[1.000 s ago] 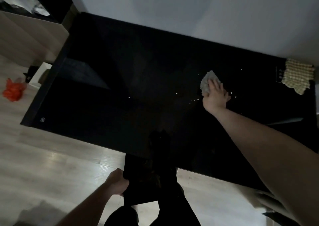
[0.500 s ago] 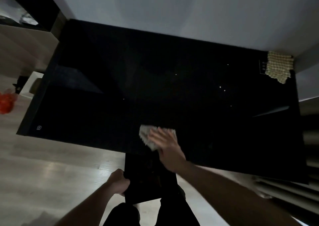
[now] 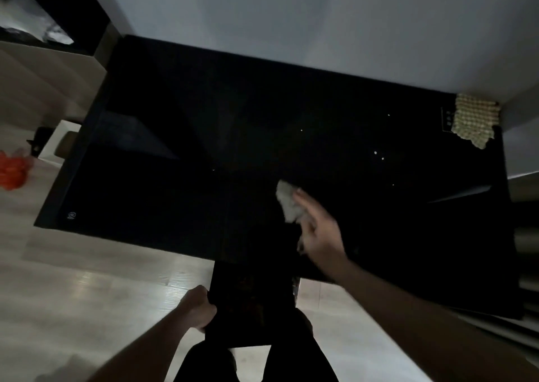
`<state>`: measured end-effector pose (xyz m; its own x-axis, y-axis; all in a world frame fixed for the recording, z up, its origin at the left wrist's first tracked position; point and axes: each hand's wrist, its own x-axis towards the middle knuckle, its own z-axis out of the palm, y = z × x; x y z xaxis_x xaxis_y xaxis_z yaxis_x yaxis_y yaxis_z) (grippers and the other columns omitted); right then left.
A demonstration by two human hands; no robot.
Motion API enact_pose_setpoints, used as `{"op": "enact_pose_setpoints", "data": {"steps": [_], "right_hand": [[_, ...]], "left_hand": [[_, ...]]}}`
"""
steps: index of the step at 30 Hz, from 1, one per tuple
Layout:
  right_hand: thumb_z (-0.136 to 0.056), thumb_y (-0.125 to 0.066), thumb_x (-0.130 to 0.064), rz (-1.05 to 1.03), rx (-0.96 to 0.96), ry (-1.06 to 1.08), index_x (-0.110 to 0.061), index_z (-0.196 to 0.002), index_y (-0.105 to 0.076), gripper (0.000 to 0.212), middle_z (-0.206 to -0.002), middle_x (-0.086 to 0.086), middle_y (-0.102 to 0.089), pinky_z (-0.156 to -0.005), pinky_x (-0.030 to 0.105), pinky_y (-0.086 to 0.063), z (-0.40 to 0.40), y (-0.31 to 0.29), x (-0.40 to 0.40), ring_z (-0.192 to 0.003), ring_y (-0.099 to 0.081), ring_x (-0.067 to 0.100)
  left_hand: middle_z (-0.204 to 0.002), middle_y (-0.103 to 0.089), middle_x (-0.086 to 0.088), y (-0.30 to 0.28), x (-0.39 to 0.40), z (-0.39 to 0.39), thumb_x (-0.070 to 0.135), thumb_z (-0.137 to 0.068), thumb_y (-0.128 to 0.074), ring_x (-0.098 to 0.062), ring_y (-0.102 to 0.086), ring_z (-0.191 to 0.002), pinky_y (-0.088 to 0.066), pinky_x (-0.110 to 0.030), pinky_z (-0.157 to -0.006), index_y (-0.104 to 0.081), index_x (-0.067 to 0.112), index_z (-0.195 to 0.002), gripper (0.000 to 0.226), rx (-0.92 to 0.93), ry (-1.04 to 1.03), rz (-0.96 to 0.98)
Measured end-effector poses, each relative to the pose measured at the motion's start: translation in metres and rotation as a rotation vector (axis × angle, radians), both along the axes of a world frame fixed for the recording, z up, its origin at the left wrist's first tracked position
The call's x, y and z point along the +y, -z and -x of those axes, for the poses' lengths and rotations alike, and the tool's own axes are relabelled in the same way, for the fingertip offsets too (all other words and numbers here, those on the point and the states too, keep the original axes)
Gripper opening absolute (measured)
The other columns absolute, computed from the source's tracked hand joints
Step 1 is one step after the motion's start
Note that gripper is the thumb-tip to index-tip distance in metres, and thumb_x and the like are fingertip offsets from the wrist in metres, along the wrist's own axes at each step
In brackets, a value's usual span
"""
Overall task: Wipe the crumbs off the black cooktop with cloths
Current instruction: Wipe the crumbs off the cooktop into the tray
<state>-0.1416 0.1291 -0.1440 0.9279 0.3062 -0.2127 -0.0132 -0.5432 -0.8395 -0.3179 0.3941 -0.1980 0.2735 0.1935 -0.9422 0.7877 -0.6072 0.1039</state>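
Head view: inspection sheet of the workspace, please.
Surface: black cooktop, a few pale crumbs left toward its right side.
Job's things: grey cloth under the right hand; knobbly yellow cloth lying at the far right corner; dark tray held at the near edge.
Clutter: nothing seen on the cooktop.
Hands: right hand presses the grey cloth, fingers extended; left hand grips the tray's left edge.
Cables: nothing seen.
Surroundings: pale wood floor, white wall, orange object on the floor at left.

Right hand (image 3: 319,230) reaches forward with fingers seemingly extended, blurred; left hand (image 3: 198,306) curls in a firm grip.
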Motion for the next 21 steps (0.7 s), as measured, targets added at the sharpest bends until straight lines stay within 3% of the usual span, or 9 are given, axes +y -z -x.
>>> {"op": "enact_pose_setpoints", "data": {"steps": [3, 8, 11, 13, 15, 21], "right_hand": [[-0.100, -0.049, 0.007, 0.087, -0.017, 0.102, -0.034, -0.152, -0.053, 0.066, -0.161, -0.024, -0.040, -0.127, 0.032, -0.034, -0.085, 0.001, -0.003, -0.148, -0.045, 0.007], [-0.105, -0.050, -0.003, 0.281, -0.120, 0.134, -0.025, -0.158, -0.047, 0.058, -0.170, -0.005, -0.036, -0.132, 0.031, -0.021, -0.202, 0.017, 0.001, -0.157, -0.033, 0.014], [-0.101, -0.053, -0.003, 0.452, -0.109, 0.070, -0.025, -0.160, -0.041, 0.064, -0.173, 0.000, -0.030, -0.132, 0.048, -0.022, -0.244, 0.033, 0.010, -0.159, -0.030, 0.024], [-0.099, -0.055, -0.006, 0.587, -0.098, 0.008, -0.027, -0.162, -0.036, 0.069, -0.175, 0.001, -0.023, -0.132, 0.058, -0.014, -0.251, 0.040, 0.027, -0.162, -0.020, 0.029], [-0.100, -0.054, -0.009, 0.627, -0.114, -0.042, -0.029, -0.164, -0.031, 0.071, -0.177, -0.001, -0.017, -0.132, 0.060, -0.006, -0.246, 0.045, 0.049, -0.164, -0.009, 0.031], [-0.095, -0.057, -0.013, 0.559, -0.228, -0.332, -0.027, -0.162, -0.037, 0.071, -0.175, -0.002, -0.025, -0.129, 0.056, -0.015, -0.206, 0.049, 0.133, -0.162, -0.016, 0.032]], "left_hand": [[-0.067, -0.069, -0.005, 0.003, -0.002, -0.002, 0.008, -0.069, -0.049, -0.019, -0.072, -0.057, -0.053, -0.022, -0.043, -0.058, 0.013, -0.065, 0.012, -0.009, -0.020, -0.011], [-0.055, -0.062, 0.000, 0.009, -0.011, -0.004, 0.015, -0.074, -0.056, -0.011, -0.065, -0.052, -0.048, -0.019, -0.048, -0.055, 0.015, -0.056, 0.018, -0.005, -0.042, -0.023], [-0.054, -0.062, 0.001, 0.013, -0.016, -0.006, 0.015, -0.072, -0.056, -0.017, -0.070, -0.057, -0.051, -0.022, -0.049, -0.056, 0.014, -0.056, 0.015, 0.009, -0.087, -0.022], [-0.060, -0.064, 0.000, 0.014, -0.021, -0.007, 0.013, -0.072, -0.055, -0.018, -0.070, -0.057, -0.052, -0.023, -0.049, -0.057, 0.016, -0.060, 0.013, 0.010, -0.116, -0.031], [-0.063, -0.063, 0.001, 0.012, -0.026, -0.009, 0.012, -0.076, -0.055, -0.015, -0.065, -0.058, -0.049, -0.020, -0.049, -0.055, 0.018, -0.061, 0.016, 0.001, -0.121, -0.033], [-0.071, -0.068, 0.001, 0.016, -0.028, -0.007, 0.014, -0.078, -0.055, -0.019, -0.073, -0.071, -0.054, -0.022, -0.054, -0.058, 0.019, -0.067, 0.013, -0.008, -0.164, -0.038]]}}
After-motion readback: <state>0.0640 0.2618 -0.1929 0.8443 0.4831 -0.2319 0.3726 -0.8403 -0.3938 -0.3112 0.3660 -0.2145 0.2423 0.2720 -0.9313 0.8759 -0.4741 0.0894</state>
